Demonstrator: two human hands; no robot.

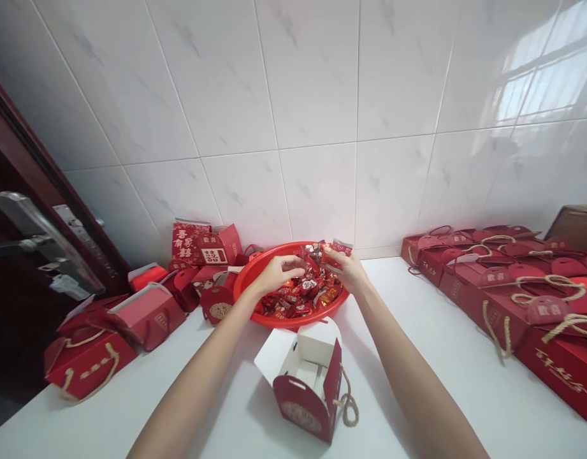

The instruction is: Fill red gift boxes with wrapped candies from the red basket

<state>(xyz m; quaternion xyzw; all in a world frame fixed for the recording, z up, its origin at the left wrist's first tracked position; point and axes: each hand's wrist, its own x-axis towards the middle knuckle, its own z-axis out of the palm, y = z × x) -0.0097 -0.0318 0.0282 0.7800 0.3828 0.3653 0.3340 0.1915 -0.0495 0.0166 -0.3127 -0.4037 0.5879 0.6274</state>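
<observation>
A red plastic basket (243, 287) full of wrapped candies (308, 287) stands against the tiled wall. Over its left part hovers my left hand (278, 275), fingers loosely curved and apart, with nothing seen in it. At the basket's right side, my right hand (347, 268) pinches red-wrapped candy between thumb and fingers; how many pieces it has is unclear. Between my forearms, in front of the basket, sits a dark red gift box (305, 405) with its flaps up. Its white inside shows no candy, and a rope handle (349, 408) hangs at its right.
Closed red gift boxes (494, 287) with rope handles stand in rows on the right. More red boxes (150, 312) are grouped at the left, beside a dark door with a metal handle (39, 229). A brown box (575, 229) is at the far right.
</observation>
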